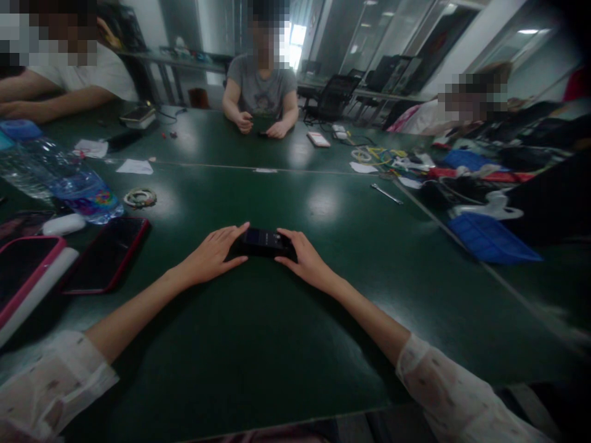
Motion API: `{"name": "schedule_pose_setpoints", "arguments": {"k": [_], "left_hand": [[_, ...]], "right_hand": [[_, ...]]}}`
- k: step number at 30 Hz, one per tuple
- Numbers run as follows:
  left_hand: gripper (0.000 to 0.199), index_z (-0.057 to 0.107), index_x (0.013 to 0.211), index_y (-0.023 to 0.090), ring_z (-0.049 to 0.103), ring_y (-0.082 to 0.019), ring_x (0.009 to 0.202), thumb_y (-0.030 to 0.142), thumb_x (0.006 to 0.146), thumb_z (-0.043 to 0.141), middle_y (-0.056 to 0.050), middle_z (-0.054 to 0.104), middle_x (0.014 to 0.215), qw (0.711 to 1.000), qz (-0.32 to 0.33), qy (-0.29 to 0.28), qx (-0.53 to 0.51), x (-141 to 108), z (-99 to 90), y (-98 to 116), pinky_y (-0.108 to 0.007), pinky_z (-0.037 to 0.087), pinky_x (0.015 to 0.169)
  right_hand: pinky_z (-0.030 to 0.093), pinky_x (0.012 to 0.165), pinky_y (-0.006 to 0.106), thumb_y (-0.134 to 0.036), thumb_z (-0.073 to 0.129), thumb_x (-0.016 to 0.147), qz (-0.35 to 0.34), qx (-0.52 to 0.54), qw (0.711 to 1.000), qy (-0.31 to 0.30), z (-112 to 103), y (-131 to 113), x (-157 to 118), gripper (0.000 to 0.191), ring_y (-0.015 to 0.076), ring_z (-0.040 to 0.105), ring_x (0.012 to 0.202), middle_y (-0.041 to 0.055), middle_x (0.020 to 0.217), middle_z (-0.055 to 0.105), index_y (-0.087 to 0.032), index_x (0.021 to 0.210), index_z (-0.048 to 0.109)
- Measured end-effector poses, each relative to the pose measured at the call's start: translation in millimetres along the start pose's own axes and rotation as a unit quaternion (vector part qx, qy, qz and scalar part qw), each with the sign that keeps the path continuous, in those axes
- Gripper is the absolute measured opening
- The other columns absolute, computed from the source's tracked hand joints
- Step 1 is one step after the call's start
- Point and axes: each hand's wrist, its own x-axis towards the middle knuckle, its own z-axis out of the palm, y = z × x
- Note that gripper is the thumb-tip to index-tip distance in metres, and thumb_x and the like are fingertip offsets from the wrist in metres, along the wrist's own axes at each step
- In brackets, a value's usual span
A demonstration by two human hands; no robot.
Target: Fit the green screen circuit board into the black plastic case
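Observation:
A small black box-shaped device [266,242] with a lit screen on top lies on the dark green table [258,344] in front of me. My left hand [217,253] grips its left end, thumb on the near side and fingers on the far side. At the opposite end, my right hand [305,257] holds it the same way. Faint white marks show on the screen, too small to read. The device's two ends are partly hidden by my fingers.
To the left are a red-edged phone [107,255], a pink-cased phone [28,271] and a water bottle [87,184]. On the right lie a wrench [386,194], a blue bin [494,239] and tangled cables [376,154]. A person [261,86] sits opposite; others sit at both sides.

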Motion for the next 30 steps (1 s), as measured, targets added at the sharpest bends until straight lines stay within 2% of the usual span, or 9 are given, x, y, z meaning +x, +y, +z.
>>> {"name": "schedule_pose_setpoints", "arguments": {"k": [7,13,16,19,24,28,30], "left_hand": [[0.080,0.011,0.155,0.022,0.039,-0.031,0.139,0.062,0.094,0.044,-0.014,0.034,0.156,1.000,-0.006,0.003,0.002,0.3,2.0,-1.8,-0.049,0.031,0.114],[0.071,0.033,0.147,0.017,0.038,-0.032,0.139,0.064,0.095,0.040,-0.017,0.043,0.149,0.999,-0.005,-0.008,0.036,1.3,4.6,-3.5,-0.050,0.032,0.114],[0.067,0.035,0.146,0.018,0.037,-0.031,0.140,0.063,0.096,0.039,-0.016,0.042,0.149,0.999,0.001,-0.009,0.041,1.0,4.0,-3.2,-0.049,0.032,0.114],[0.067,0.033,0.147,0.019,0.036,-0.030,0.141,0.063,0.096,0.038,-0.014,0.042,0.150,0.999,0.004,-0.014,0.035,0.6,2.4,-2.8,-0.050,0.030,0.115],[0.069,0.034,0.147,0.016,0.036,-0.030,0.141,0.063,0.096,0.038,-0.015,0.041,0.151,0.999,-0.003,-0.033,0.033,1.1,0.1,-2.2,-0.048,0.028,0.116],[0.069,0.036,0.146,0.015,0.036,-0.030,0.141,0.064,0.096,0.037,-0.015,0.042,0.150,0.999,-0.004,-0.033,0.040,2.3,0.5,-2.2,-0.048,0.029,0.116],[0.070,0.036,0.146,0.015,0.035,-0.029,0.141,0.064,0.096,0.037,-0.015,0.041,0.150,0.999,-0.006,-0.034,0.042,2.6,0.7,-2.0,-0.047,0.029,0.117]], "right_hand": [[0.047,0.101,0.057,-0.029,0.066,0.087,-0.003,0.019,1.000,0.020,2.2,3.8,-1.1,0.063,0.0293,0.054,0.120,0.0111,0.131,0.055,-0.029,0.142,0.036],[0.045,0.105,0.053,-0.035,0.064,0.089,0.006,0.060,0.996,0.063,1.9,4.5,-2.1,0.058,0.0287,0.053,0.123,0.0125,0.133,0.052,-0.026,0.140,0.037],[0.046,0.104,0.051,-0.042,0.062,0.089,0.015,0.072,0.992,0.100,-0.5,3.9,-1.3,0.058,0.0288,0.053,0.123,0.0122,0.134,0.051,-0.027,0.139,0.037],[0.047,0.102,0.049,-0.047,0.061,0.088,0.030,0.063,0.984,0.167,-7.3,7.2,1.4,0.058,0.0289,0.054,0.120,0.0119,0.132,0.052,-0.027,0.138,0.038],[0.048,0.099,0.047,-0.046,0.061,0.088,0.061,0.007,0.957,0.282,-22.5,34.9,5.2,0.058,0.0290,0.055,0.115,0.0123,0.128,0.052,-0.025,0.137,0.038],[0.053,0.090,0.047,-0.044,0.061,0.087,0.102,-0.035,0.946,0.306,-24.5,70.3,3.9,0.058,0.0289,0.057,0.111,0.0146,0.128,0.052,-0.021,0.136,0.039],[0.051,0.092,0.051,-0.039,0.062,0.085,0.131,-0.069,0.944,0.296,-22.2,83.5,2.6,0.057,0.0310,0.057,0.109,0.0174,0.124,0.055,-0.017,0.133,0.041]]}}
